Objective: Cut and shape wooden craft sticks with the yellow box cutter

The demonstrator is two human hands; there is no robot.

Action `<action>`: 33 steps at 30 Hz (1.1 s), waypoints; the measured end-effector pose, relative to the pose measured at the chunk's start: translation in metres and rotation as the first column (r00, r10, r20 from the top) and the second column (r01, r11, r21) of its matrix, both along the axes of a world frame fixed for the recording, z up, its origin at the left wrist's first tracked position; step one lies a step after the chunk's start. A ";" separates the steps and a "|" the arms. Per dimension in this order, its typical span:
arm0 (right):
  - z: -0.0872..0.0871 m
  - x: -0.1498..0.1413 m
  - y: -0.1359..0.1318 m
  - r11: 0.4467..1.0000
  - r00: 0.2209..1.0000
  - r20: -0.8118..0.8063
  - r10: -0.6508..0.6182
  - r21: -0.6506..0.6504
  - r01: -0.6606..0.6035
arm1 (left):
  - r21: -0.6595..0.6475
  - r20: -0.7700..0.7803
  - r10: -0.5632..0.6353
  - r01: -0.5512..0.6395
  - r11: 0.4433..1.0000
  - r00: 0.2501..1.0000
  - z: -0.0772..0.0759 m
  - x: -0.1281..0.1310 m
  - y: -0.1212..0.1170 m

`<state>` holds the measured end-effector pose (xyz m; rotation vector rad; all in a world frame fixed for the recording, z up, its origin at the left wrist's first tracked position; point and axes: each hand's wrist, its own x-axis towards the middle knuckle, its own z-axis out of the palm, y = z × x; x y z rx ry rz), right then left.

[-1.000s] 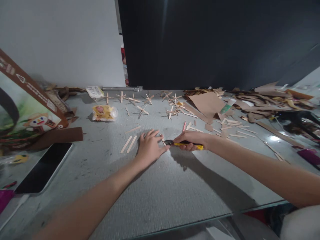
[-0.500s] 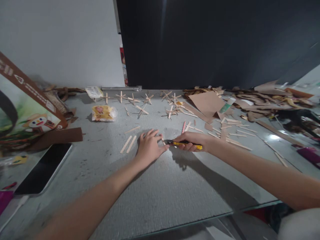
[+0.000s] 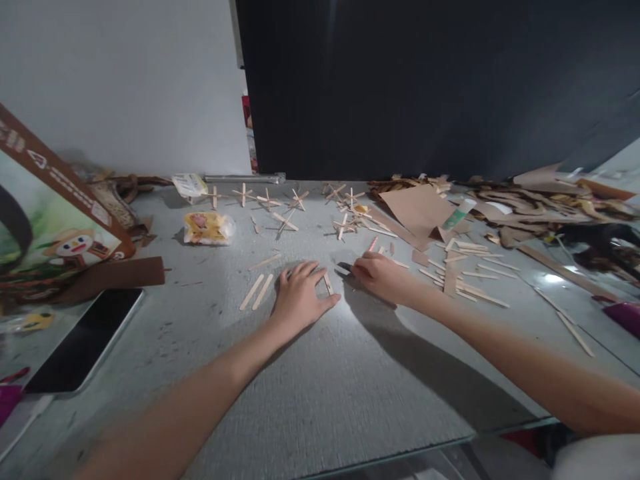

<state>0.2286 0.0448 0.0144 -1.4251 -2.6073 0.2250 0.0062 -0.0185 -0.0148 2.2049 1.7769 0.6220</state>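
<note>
My left hand [image 3: 301,293] rests on the grey tabletop, pinching a short wooden craft stick [image 3: 329,285] between thumb and index finger. In a closed grip, my right hand [image 3: 381,275] holds a utility knife, its dark blade [image 3: 343,268] pointing left just beyond the stick, apart from it. The fingers hide the knife's yellow handle. Left of my left hand lie two parallel craft sticks [image 3: 259,292], with a thinner stick [image 3: 265,261] above them. A red-and-white striped straw [image 3: 373,245] shows partly behind my right hand.
Several crossed-stick pieces [image 3: 299,199] stand along the back. Loose sticks [image 3: 485,293] and brown cardboard [image 3: 417,208] lie to the right. A yellow packet [image 3: 207,228], a phone [image 3: 85,340] and a printed box [image 3: 55,200] occupy the left. The glass edge [image 3: 400,456] runs in front.
My right hand has drawn the knife back from the stick, slightly up and right, and turned so the yellow handle no longer shows. My left hand stays in place with the stick.
</note>
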 end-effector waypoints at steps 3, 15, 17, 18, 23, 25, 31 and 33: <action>-0.007 0.000 0.003 0.972 0.997 0.006 0.076 0.224 -0.075 | 0.003 0.002 0.001 -0.001 1.000 1.000 -0.001 0.000 0.000; -0.026 -0.023 0.002 0.899 0.857 -0.272 0.437 0.129 -0.418 | -0.004 0.010 0.007 -0.007 1.000 1.000 -0.003 0.000 0.000; -0.028 -0.024 0.004 0.895 0.851 -0.278 0.446 0.142 -0.423 | 0.001 0.004 0.006 -0.006 1.000 1.000 -0.003 0.000 0.001; -0.029 -0.024 0.005 0.888 0.846 -0.270 0.459 0.159 -0.431 | 0.000 0.000 0.007 -0.007 1.000 1.000 -0.002 0.000 0.000; -0.028 -0.024 0.003 0.824 0.826 -0.138 0.547 0.263 -0.502 | -0.017 -0.013 0.015 -0.015 1.000 1.000 -0.001 0.001 0.000; -0.026 -0.024 0.000 0.811 0.831 -0.069 0.553 0.274 -0.517 | -0.013 -0.013 0.007 -0.007 1.000 1.000 -0.002 0.001 0.000; -0.019 -0.025 -0.003 0.773 0.818 0.143 0.557 0.271 -0.574 | -0.016 -0.014 0.000 -0.001 1.000 1.000 -0.004 -0.001 0.001; -0.017 -0.026 -0.002 0.771 0.812 0.185 0.554 0.252 -0.584 | -0.020 -0.017 -0.003 0.002 1.000 1.000 -0.003 0.000 0.001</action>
